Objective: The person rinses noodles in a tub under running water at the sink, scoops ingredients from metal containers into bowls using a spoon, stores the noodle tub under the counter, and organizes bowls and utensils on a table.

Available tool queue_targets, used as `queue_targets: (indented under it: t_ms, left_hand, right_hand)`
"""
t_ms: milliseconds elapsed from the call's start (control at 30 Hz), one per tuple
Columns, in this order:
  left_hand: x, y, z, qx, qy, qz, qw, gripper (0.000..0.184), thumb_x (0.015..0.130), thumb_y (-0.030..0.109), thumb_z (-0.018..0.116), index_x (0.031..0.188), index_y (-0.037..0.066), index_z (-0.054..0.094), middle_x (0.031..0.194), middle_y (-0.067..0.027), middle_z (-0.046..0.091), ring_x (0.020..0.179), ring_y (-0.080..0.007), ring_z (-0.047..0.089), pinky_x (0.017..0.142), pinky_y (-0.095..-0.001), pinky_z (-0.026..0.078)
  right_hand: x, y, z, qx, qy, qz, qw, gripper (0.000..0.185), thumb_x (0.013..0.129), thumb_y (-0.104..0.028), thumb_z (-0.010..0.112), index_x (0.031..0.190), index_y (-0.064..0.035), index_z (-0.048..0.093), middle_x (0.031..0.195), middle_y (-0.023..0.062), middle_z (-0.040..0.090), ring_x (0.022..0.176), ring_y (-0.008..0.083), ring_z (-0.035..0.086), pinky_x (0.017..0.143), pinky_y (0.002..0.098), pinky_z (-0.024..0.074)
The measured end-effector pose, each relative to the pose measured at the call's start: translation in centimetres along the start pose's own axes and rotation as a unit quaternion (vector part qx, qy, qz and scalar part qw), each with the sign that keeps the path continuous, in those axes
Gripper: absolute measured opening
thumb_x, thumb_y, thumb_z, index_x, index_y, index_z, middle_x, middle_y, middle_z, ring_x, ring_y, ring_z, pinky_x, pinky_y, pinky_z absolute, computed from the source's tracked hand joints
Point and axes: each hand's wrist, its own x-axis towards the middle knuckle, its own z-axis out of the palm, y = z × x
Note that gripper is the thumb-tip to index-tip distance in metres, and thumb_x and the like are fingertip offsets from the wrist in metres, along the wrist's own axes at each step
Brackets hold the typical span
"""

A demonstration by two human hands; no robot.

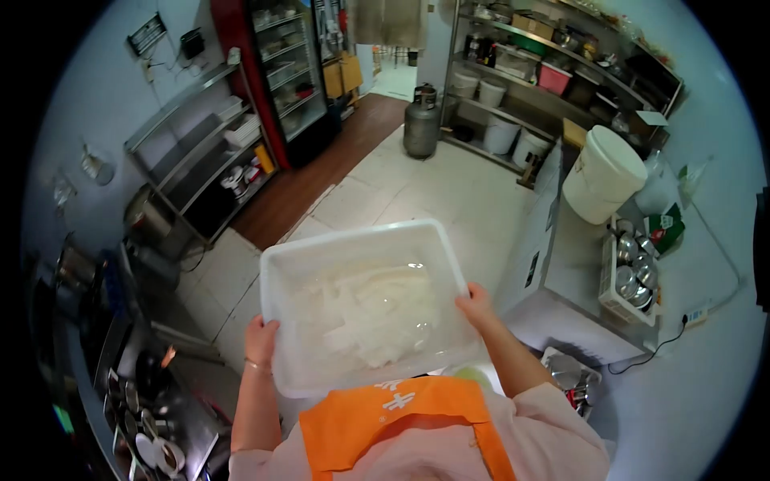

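Note:
A large white rectangular plastic tub [281,321] is held in front of my orange apron [377,421]. Inside it, pale whitish pieces [377,317] lie in what looks like shallow water with shiny spots; I cannot make out what they are. My left hand [261,343] is closed on the tub's left side, thumb near the rim. On the opposite side, my right hand [476,307] grips the right wall near the rim. The fingers beneath both sides are partly hidden. Part of something light green [472,373] shows below the tub's near edge.
To the right stands a counter [577,264] bearing a white bucket [605,176] and a crate of metal bowls [634,276]. A gas cylinder [422,124] is on the tiled floor ahead, beside loaded shelving [513,76]. Ladles [152,441] and a stove area lie at lower left.

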Motion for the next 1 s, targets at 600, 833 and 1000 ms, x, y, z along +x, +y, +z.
queue_targets:
  t_ms: [600, 833, 1000]
  left_hand:
    - [47.0, 25.8, 56.9, 0.029, -0.222, 0.097, 0.970, 0.016, 0.072, 0.012, 0.060, 0.078, -0.002, 0.059, 0.069, -0.0062, 0.059, 0.062, -0.0137, 0.053, 0.058, -0.0286, 0.045]
    - [60.7, 35.1, 78.0, 0.058, -0.258, 0.133, 0.955, 0.019, 0.071, 0.013, 0.059, 0.081, -0.003, 0.060, 0.071, -0.0088, 0.061, 0.064, -0.0159, 0.056, 0.060, -0.0299, 0.046]
    - [70.5, 42.8, 95.0, 0.068, -0.311, 0.155, 0.935, 0.023, 0.071, 0.018, 0.060, 0.081, -0.002, 0.060, 0.071, -0.0113, 0.062, 0.066, -0.0190, 0.058, 0.062, -0.0312, 0.047]
  right_hand:
    - [48.4, 6.4, -25.5, 0.047, 0.251, 0.108, 0.961, 0.025, 0.064, -0.007, 0.059, 0.088, 0.0000, 0.062, 0.077, 0.0066, 0.062, 0.070, 0.0144, 0.057, 0.064, 0.0276, 0.0458]
    - [68.1, 11.4, -34.7, 0.001, 0.290, 0.126, 0.949, 0.018, 0.067, -0.007, 0.058, 0.083, 0.0010, 0.060, 0.075, 0.0093, 0.061, 0.069, 0.0178, 0.057, 0.065, 0.0297, 0.0456]
    - [81.7, 16.2, -40.2, 0.034, 0.359, 0.139, 0.922, 0.015, 0.068, -0.005, 0.058, 0.082, 0.0007, 0.059, 0.071, 0.0052, 0.058, 0.065, 0.0130, 0.053, 0.059, 0.0274, 0.0436]
